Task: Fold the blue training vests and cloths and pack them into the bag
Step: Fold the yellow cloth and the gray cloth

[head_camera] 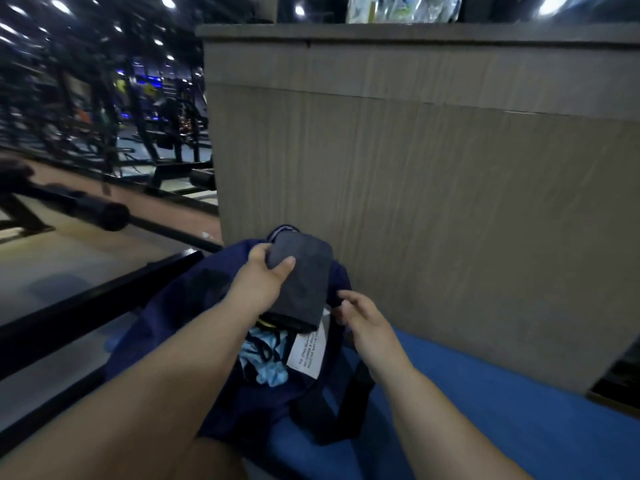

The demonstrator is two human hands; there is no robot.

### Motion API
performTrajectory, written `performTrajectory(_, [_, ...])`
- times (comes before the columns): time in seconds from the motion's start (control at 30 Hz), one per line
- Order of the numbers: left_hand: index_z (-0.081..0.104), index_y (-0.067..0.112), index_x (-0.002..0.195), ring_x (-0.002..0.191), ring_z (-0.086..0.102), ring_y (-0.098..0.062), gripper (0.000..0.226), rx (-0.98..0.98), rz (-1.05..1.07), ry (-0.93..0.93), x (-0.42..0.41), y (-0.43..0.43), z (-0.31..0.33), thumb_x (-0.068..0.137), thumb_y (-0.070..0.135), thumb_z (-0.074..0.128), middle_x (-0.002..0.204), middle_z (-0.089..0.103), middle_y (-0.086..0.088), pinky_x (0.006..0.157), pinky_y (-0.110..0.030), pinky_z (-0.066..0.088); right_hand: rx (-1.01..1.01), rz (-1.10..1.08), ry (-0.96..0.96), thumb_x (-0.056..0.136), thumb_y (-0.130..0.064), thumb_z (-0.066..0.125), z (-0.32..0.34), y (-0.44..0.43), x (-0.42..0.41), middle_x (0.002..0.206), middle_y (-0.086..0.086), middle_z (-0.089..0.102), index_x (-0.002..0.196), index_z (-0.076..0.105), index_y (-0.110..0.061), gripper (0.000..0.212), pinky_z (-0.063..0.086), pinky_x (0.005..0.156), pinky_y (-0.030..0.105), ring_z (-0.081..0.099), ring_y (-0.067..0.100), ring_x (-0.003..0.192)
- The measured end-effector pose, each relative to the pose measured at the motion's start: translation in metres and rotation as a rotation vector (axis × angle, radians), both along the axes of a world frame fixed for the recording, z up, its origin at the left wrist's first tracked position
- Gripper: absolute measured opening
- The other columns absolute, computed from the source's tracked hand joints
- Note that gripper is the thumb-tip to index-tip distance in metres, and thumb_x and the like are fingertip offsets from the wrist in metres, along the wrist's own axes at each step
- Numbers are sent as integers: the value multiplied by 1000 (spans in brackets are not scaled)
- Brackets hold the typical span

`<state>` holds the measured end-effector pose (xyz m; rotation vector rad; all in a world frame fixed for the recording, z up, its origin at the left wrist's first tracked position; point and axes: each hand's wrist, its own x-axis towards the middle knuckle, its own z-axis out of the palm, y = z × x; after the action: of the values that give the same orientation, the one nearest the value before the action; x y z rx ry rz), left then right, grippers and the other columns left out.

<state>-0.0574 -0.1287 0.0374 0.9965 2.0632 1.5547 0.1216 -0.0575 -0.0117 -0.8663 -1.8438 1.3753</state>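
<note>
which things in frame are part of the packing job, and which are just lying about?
Job:
- cloth, folded, gripped by the left hand
- bag, open
- vest, light blue, inside the bag
- right hand, at the bag's rim

Lying about:
- counter
- gym machines
- bar
- bench

dim gym point(104, 109), wooden counter point(433, 188)
</note>
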Motion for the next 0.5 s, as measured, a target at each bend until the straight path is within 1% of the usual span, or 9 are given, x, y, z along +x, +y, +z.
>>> performTrajectory(0.07, [35, 17, 144, 115, 56, -34, 59, -70, 12, -6, -23, -1, -1, 95, 41, 57, 134, 54, -15, 100, -44, 47, 37, -48, -86, 99, -33, 50, -1, 5, -18, 111, -7, 65, 112, 60, -34, 16, 48, 85, 26, 61, 13, 104])
performTrajectory(0.1, [34, 15, 145, 116, 55, -35, 59, -100, 14, -8, -32, 0, -3, 96, 40, 55, 134, 53, -17, 101, -45, 46, 53, -59, -126, 98, -33, 52, 0, 6, -25, 108, -5, 65, 113, 60, -30, 17, 48, 81, 24, 62, 13, 99])
performTrajectory(0.2, [38, 9, 136, 113, 55, -36, 49, -142, 51, -33, -55, 6, -9, 98, 38, 51, 128, 55, -21, 101, -46, 45, 122, -98, -241, 96, -40, 55, 6, 9, -41, 103, -6, 64, 118, 60, -21, 29, 44, 67, 18, 59, 8, 85])
performTrajectory(0.23, [39, 9, 130, 111, 56, -36, 45, -150, 60, -48, -60, 7, -9, 98, 38, 50, 125, 56, -21, 100, -47, 46, 149, -114, -292, 95, -44, 55, 7, 10, -45, 104, -6, 63, 120, 59, -20, 35, 42, 66, 19, 58, 7, 84])
performTrajectory(0.3, [40, 10, 120, 107, 57, -34, 38, -136, 70, -76, -68, 10, -9, 98, 39, 51, 119, 58, -19, 98, -45, 47, 192, -134, -424, 90, -55, 56, 10, 11, -53, 115, -3, 59, 125, 54, -18, 51, 40, 71, 24, 55, 11, 94])
performTrajectory(0.33, [40, 11, 117, 105, 58, -32, 36, -136, 64, -62, -70, 11, -10, 97, 39, 52, 117, 58, -17, 96, -41, 47, 195, -142, -492, 87, -60, 56, 11, 11, -57, 120, -1, 56, 127, 51, -17, 59, 39, 73, 27, 54, 14, 98])
performTrajectory(0.4, [41, 13, 116, 102, 57, -28, 37, -223, 22, 50, -68, 13, -14, 97, 42, 53, 111, 57, -11, 90, -36, 46, 175, -161, -582, 82, -65, 59, 12, 12, -63, 120, 1, 53, 126, 46, -16, 67, 39, 72, 29, 54, 18, 100])
performTrajectory(0.43, [41, 15, 119, 102, 57, -29, 39, -287, -6, 122, -64, 16, -18, 96, 44, 52, 111, 58, -10, 90, -36, 47, 173, -171, -609, 81, -63, 61, 12, 13, -66, 116, 1, 54, 122, 45, -15, 65, 39, 68, 30, 54, 18, 97])
performTrajectory(0.5, [41, 20, 124, 106, 58, -31, 41, -390, -36, 242, -57, 22, -26, 96, 49, 48, 117, 61, -12, 94, -40, 46, 214, -183, -633, 86, -51, 60, 12, 13, -69, 104, 0, 55, 113, 47, -12, 50, 36, 60, 30, 53, 18, 90])
